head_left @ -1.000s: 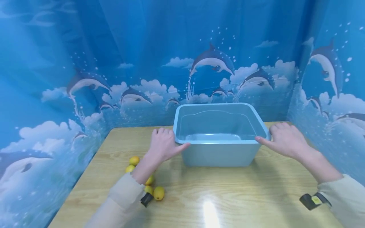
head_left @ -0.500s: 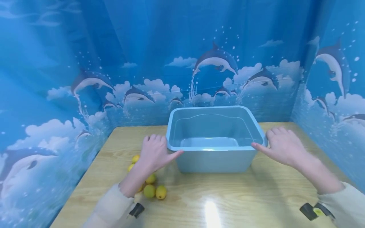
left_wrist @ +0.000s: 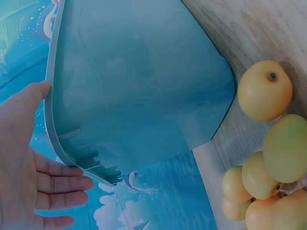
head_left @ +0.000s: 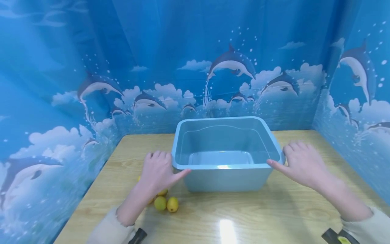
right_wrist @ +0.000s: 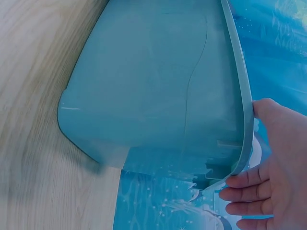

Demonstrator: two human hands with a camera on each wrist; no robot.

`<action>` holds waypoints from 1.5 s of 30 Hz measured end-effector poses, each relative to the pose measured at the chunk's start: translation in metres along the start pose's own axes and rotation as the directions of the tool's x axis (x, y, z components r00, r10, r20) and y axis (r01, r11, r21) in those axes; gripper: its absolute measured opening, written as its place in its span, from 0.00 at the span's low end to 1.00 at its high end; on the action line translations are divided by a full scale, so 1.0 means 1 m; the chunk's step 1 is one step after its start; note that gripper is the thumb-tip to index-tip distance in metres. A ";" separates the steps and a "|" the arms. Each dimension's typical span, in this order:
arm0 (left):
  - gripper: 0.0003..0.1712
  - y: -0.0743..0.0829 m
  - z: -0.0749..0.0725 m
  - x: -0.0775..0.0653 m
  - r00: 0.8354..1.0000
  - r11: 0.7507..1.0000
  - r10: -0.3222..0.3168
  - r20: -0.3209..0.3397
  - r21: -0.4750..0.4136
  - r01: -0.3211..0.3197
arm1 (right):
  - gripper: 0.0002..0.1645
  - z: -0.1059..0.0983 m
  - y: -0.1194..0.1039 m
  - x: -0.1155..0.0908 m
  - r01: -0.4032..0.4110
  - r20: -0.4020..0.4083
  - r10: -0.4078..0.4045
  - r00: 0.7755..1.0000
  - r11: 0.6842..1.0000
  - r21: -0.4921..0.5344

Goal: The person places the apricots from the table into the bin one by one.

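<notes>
A light blue plastic storage bin [head_left: 223, 179] stands open side up on the table, with nothing visible inside. My left hand [head_left: 158, 169] holds its near left corner, the thumb lying on the rim and the fingers against the outer side. At the near right corner my right hand [head_left: 303, 164] holds the rim the same way. Both wrist views show the thumbs on the rim, the fingers extended beside the corner, and the bin's outer wall [left_wrist: 139, 86]. Several smooth yellow-orange fruits [left_wrist: 265, 91] lie beside the bin, partly hidden by my left forearm in the head view.
The wooden table [head_left: 262, 217] reaches back to a blue dolphin-print curtain [head_left: 170, 44], which also runs along both sides. A black wrist strap [head_left: 138, 236] shows at the left sleeve. Glare falls on the table's front.
The bin has come toward me and slightly left, with both hands keeping their hold on its rim. My left forearm now covers more of the fruits at the back of the group.
</notes>
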State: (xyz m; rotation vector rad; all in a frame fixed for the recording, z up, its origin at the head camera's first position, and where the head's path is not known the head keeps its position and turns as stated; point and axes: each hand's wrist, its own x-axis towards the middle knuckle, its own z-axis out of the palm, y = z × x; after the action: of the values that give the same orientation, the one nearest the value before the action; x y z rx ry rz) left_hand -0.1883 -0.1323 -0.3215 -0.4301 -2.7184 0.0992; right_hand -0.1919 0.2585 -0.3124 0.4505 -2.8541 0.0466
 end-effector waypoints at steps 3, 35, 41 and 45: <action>0.38 -0.001 -0.001 -0.004 1.000 1.000 0.009 -0.015 -0.012 -0.009 | 0.34 -0.001 -0.003 -0.003 -0.001 -0.002 0.001 1.000 1.000 -0.003; 0.37 -0.004 -0.003 -0.019 0.998 0.999 0.049 -0.043 0.023 -0.048 | 0.33 0.002 -0.012 -0.023 -0.033 0.005 0.033 0.999 0.999 0.009; 0.39 -0.006 -0.004 -0.022 1.000 1.000 0.020 0.000 0.014 -0.020 | 0.34 0.001 -0.016 -0.022 -0.029 0.003 0.029 1.000 1.000 0.009; 0.39 -0.008 -0.005 -0.020 1.000 1.000 0.018 -0.017 0.016 -0.018 | 0.35 -0.001 -0.015 -0.019 -0.022 -0.010 0.022 1.000 1.000 0.006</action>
State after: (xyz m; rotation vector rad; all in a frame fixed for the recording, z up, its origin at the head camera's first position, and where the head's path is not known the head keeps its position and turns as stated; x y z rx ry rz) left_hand -0.1709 -0.1465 -0.3230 -0.4493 -2.6956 0.1210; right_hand -0.1694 0.2504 -0.3169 0.4196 -2.8502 0.0609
